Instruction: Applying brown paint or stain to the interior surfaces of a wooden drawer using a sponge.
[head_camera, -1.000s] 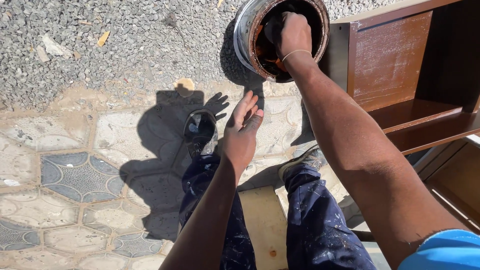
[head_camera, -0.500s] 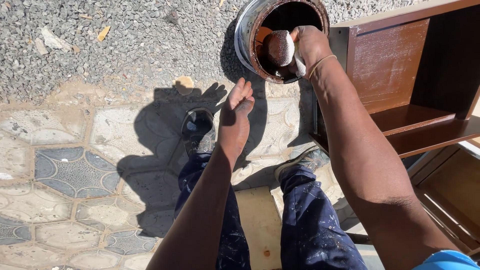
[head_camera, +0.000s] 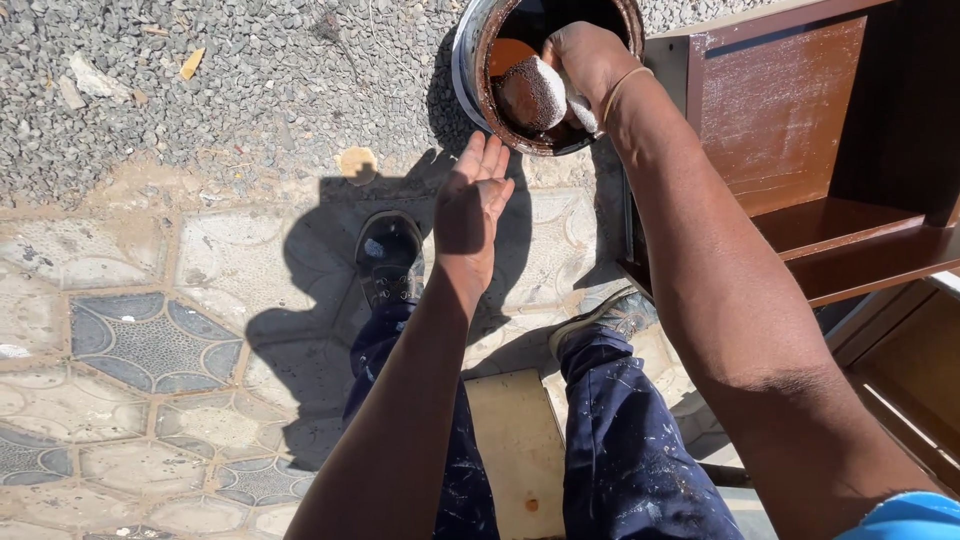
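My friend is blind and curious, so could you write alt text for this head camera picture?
Seen from above, a seated person's right hand lifts a white sponge soaked in brown stain out of a round metal tin of brown stain on the ground. The left hand hovers open below it, over patterned paving stones, beside a brown-stained wooden shelf unit.

The paint can (head_camera: 470, 70) is cut off by the top edge, so its far rim is out of view. The right hand (head_camera: 585, 60) covers much of the sponge (head_camera: 535, 92), hiding its back part. The brown wooden cabinet (head_camera: 790, 130) runs off the right edge. The pale board (head_camera: 515, 450) between the knees is cut by the bottom edge
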